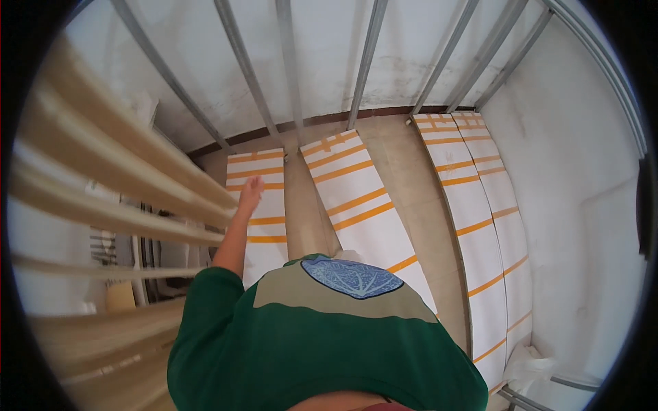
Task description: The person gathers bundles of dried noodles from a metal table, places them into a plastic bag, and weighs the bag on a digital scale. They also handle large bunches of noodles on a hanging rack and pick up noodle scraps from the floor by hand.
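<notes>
The left hand (251, 190) reaches out, fingers loosely spread, above a white orange-striped flat panel (257, 205) on the floor (404, 171); the right hand is unseen.

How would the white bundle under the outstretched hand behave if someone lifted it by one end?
The bundle is long, flat and strapped with orange bands, so it would probably stay fairly stiff yet sag a little. It looks bulky, likely awkward for the left hand alone. Lying flat on the floor, it should not roll.
</notes>
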The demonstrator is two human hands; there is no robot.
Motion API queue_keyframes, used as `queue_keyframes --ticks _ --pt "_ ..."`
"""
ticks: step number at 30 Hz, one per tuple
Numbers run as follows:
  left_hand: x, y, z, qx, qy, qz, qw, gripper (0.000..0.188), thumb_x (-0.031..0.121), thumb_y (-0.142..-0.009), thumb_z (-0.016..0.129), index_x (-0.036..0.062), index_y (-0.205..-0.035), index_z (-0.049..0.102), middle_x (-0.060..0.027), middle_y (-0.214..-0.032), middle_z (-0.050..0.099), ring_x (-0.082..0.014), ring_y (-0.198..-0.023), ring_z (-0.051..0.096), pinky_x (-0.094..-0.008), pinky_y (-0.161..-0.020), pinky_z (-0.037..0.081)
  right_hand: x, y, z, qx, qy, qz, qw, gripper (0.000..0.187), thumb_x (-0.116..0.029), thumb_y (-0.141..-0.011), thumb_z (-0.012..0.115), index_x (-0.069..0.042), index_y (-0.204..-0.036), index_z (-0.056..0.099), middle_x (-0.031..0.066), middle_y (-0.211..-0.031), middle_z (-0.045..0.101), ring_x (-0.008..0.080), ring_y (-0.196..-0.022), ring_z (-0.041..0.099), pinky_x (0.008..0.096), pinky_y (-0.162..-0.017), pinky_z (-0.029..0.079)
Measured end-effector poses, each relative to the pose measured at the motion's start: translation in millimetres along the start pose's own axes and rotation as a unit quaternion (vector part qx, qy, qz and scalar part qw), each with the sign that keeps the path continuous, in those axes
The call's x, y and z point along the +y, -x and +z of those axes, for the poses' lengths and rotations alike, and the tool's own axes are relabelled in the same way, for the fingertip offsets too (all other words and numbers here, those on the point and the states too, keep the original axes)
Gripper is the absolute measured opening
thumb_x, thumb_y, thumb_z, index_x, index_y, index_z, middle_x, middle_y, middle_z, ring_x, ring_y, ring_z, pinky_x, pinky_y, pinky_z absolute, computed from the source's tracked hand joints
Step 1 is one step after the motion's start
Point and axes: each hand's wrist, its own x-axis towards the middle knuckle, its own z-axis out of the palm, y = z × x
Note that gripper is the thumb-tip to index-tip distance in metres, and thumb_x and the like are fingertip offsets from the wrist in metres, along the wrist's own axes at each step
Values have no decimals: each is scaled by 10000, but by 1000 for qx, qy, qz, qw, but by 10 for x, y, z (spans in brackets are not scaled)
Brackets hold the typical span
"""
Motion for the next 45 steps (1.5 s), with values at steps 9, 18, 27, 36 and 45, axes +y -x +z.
queue_keyframes --ticks 9,18,27,36,45 --pt "1818 -2339 322 -23 -45 78 996 714 344 -867 561 100 -1417 176 -103 -1432 258 -228 -1263 326 -350 -944 364 -217 -378 -106 158 -312 99 932 208 -217 -822 578 -25 -896 602 69 -694 594 131 -561 551 262 -471 445" --pt "2760 -4072 652 120 -8 199 973 889 325 -725 741 -27 -1360 227 -159 -1326 378 -268 -1221 376 -336 -990 322 -2399 183 -246 260 -283 110 917 172 -245 -848 576 -85 -908 590 28 -718 570 111 -584 564 237 -481 451" --pt "3183 -4360 714 -60 161 271 947 181 28 -735 676 -40 -892 615 -81 -737 612 -163 -687 580 -294 -704 477 -1910 397 1974 270 -500 325 756 240 -282 -822 593 -64 -921 594 57 -731 598 140 -646 562 263 -558 441" --pt "3360 -4190 1099 -46 210 287 934 96 -4 -738 659 -34 -805 596 -83 -747 599 -159 -656 565 -288 -636 482 -2054 -26 2450 278 -234 180 914 215 -270 -829 609 -70 -902 579 28 -658 588 108 -574 565 241 -484 446" --pt "3754 -4395 2296 -140 163 243 946 177 30 -700 735 -49 -793 608 -80 -808 620 -147 -709 592 -268 -676 508 -4302 19 859 336 -439 167 816 215 -270 -866 570 -83 -970 584 20 -767 580 97 -641 570 230 -543 447"
